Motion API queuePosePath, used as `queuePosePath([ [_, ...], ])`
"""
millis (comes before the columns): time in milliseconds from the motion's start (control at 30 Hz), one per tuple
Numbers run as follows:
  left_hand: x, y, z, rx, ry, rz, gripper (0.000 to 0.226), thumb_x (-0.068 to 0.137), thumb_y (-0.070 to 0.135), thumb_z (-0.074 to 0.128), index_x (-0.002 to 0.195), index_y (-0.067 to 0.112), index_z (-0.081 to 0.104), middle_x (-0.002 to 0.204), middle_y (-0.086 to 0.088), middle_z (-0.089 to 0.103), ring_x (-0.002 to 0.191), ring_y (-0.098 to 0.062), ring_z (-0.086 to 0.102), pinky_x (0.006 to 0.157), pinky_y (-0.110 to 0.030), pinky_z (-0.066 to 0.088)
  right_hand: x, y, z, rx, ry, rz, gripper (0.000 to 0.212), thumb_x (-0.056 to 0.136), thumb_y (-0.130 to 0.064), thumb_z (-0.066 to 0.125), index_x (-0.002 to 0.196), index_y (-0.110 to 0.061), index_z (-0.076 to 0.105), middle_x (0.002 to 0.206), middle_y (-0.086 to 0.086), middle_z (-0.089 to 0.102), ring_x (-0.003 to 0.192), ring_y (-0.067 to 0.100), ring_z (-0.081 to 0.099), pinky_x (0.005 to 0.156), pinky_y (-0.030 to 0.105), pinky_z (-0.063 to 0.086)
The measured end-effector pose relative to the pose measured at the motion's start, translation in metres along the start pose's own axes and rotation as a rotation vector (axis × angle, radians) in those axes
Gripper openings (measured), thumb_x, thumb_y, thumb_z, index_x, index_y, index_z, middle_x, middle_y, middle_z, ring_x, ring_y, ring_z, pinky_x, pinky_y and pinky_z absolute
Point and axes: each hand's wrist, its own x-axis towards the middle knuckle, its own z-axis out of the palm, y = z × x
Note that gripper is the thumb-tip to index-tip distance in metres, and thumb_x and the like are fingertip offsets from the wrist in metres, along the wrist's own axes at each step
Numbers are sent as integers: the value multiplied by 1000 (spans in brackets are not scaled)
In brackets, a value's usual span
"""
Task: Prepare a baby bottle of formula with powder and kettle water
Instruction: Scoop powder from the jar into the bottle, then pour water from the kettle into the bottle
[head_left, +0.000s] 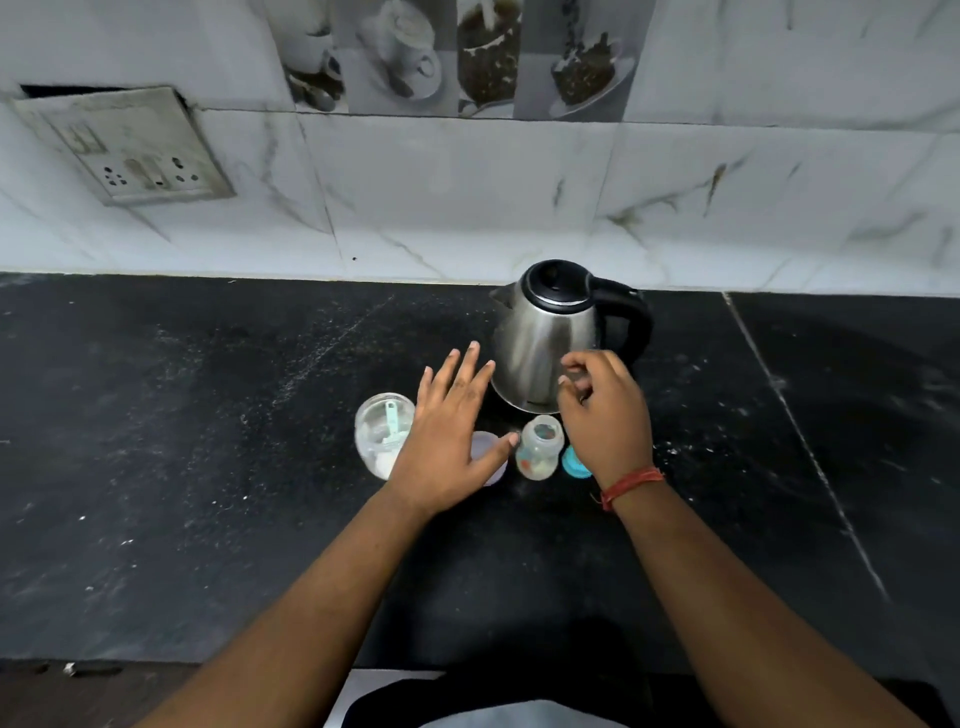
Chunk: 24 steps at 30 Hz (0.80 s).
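Note:
A steel kettle (540, 338) with a black lid and handle stands at the back of the black counter. In front of it a small clear baby bottle (539, 448) stands upright without its top. Beside the bottle, partly under my right hand, lies a blue cap (571, 462). To the left is an open clear jar (382, 434) of white powder with a pale green scoop inside. A pale lid (488, 454) lies under my left hand (447, 431), which hovers flat with fingers spread. My right hand (602, 415) has its fingers loosely curled in front of the kettle, holding nothing I can see.
The black stone counter (208, 467) runs wide to both sides. A marble-tiled wall rises behind, with a socket plate (130, 148) at upper left. The counter's front edge (156, 662) is near my body.

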Motion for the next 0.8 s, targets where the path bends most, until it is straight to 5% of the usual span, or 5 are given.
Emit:
queuePosePath([
  [100,4,8,21,-10,-31,-33,85,96,63,49,163,18,21,174,4,6,161,-17,-2,129,-52,4,1,19,-17,-18,9,32,19,90,-11,64,108,-16,67,109,-5,63,76,-9,53,72,18,45],
  [467,5,20,67,-123,-108,-196,94,89,66,58,163,20,22,168,3,27,159,-13,3,130,-48,2,16,74,-47,40,12,194,28,90,-14,68,117,-17,63,116,-9,55,93,7,61,82,31,55],
  [667,10,20,76,-202,-134,-247,96,77,74,58,154,20,41,158,3,45,154,-15,26,129,-38,5,50,86,-48,193,-4,342,48,88,-14,73,132,-20,53,135,-3,49,115,11,56,95,27,50],
  [800,13,18,78,-270,-161,-287,73,77,68,64,139,31,53,136,15,59,135,-7,48,128,-44,15,77,91,-43,287,-125,373,63,87,-11,74,143,-22,47,148,0,41,127,14,51,103,30,46],
])
